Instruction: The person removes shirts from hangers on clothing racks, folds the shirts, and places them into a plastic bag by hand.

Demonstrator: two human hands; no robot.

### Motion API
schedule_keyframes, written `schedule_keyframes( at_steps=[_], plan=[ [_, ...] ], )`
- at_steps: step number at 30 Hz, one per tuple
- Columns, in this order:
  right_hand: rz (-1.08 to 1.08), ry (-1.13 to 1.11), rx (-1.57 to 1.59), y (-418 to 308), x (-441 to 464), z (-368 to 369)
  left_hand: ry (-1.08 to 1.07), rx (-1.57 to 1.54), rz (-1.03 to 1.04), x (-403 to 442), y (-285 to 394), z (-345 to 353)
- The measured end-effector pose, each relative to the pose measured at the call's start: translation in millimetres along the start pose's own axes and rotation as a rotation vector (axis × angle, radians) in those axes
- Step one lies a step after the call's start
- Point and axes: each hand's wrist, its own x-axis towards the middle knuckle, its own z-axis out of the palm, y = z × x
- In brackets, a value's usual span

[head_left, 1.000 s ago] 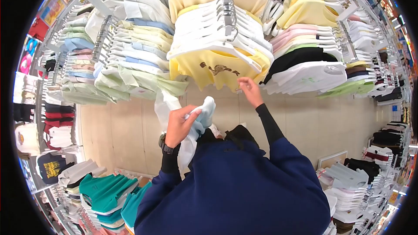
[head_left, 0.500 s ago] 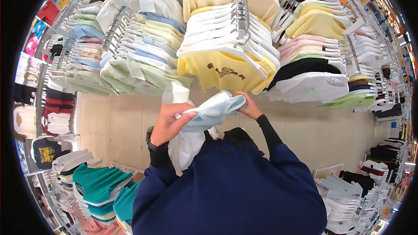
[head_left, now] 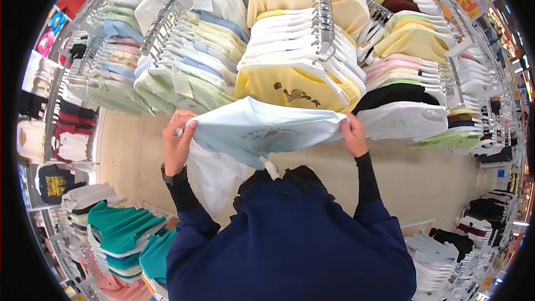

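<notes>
A light blue shirt (head_left: 267,125) with a small print on its front is stretched between my two hands. My left hand (head_left: 178,136) pinches one shoulder of it, and a thin white plastic bag (head_left: 214,175) hangs below that hand. At the other shoulder my right hand (head_left: 354,134) has its fingers closed on the cloth. Just beyond the shirt, a yellow shirt (head_left: 295,86) with a brown print hangs at the front of a row of white hangers.
Racks of pale green shirts (head_left: 189,86) hang at the left, and white and black shirts (head_left: 401,117) at the right. Teal shirts (head_left: 125,226) hang behind on the left, grey ones (head_left: 434,245) behind on the right. Tiled floor (head_left: 134,161) shows between the racks.
The bunched light blue cloth has been spread out wide. My right hand has come to hold its other shoulder, and my hands have moved apart. The racks have shifted right in view.
</notes>
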Motion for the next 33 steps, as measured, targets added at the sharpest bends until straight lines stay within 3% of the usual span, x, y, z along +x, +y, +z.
schedule_keyframes(
  at_steps=[4, 7, 17, 20, 23, 25, 26, 28, 31, 33],
  plan=[
    [-0.130, 0.035, -0.048, -61.5, 13.2, -15.8, 0.044, 0.016, -0.214, -13.4, 0.4, -7.1],
    [-0.181, 0.008, -0.084, -85.8, 22.3, -27.8, 0.019, 0.032, -0.190, -16.8, 1.2, -5.8],
    [-0.193, -0.174, -0.137, -126.4, 38.9, -62.3, -0.415, 0.152, -0.296, -25.5, 32.7, -0.6],
    [-0.134, -0.390, -0.107, -131.2, 37.1, -82.5, -0.419, -0.017, -0.229, -31.9, 49.1, -17.7],
    [-0.129, -0.660, 0.060, -137.0, 41.3, -87.3, -0.718, -0.296, 0.026, -28.7, 53.3, -43.8],
    [-0.178, -0.902, 0.167, -121.1, 55.8, -93.2, -0.613, -0.389, -0.003, -33.3, 62.3, -40.3],
    [-0.275, -0.849, 0.095, -109.3, 62.4, -89.1, -0.514, -0.415, -0.050, -34.8, 69.4, -35.8],
    [-0.068, -0.675, 0.127, -93.2, 73.8, -70.6, -0.322, -0.367, -0.134, -44.6, 59.5, -42.8],
    [0.384, -0.512, 0.549, -104.7, 90.2, -15.8, 0.117, -0.457, -0.458, -62.9, 35.0, -53.3],
    [0.562, -0.436, 0.724, -120.0, 96.2, 33.6, 0.199, -0.463, -0.458, -70.2, 40.6, -54.2]
  ],
)
